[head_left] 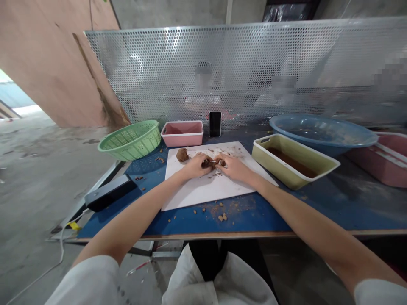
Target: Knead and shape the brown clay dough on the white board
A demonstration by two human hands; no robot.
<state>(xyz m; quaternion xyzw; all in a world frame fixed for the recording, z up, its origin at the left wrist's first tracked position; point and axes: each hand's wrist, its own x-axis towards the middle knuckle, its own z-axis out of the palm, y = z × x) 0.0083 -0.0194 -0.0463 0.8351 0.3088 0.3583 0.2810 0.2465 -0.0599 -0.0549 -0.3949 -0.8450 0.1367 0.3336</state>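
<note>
Over the middle of a white board [190, 192], a small piece of brown clay [208, 164] is between my two hands. My left hand [197, 166] has its fingers curled round the clay from the left. From the right, my right hand [231, 167] pinches at the same piece, its fingertips close to those of the left. A round brown clay lump [182, 155] sits at the board's back left, near my left hand. Brown crumbs lie on the board around both hands.
Behind the board are a pink tub [182, 140] and an upright phone [215, 124]. A green basket [130, 142] and a black box [110, 192] stand left. Right are an olive tub [280, 169] with brown liquid, a blue basin [324, 131] and another pink tub [378, 161].
</note>
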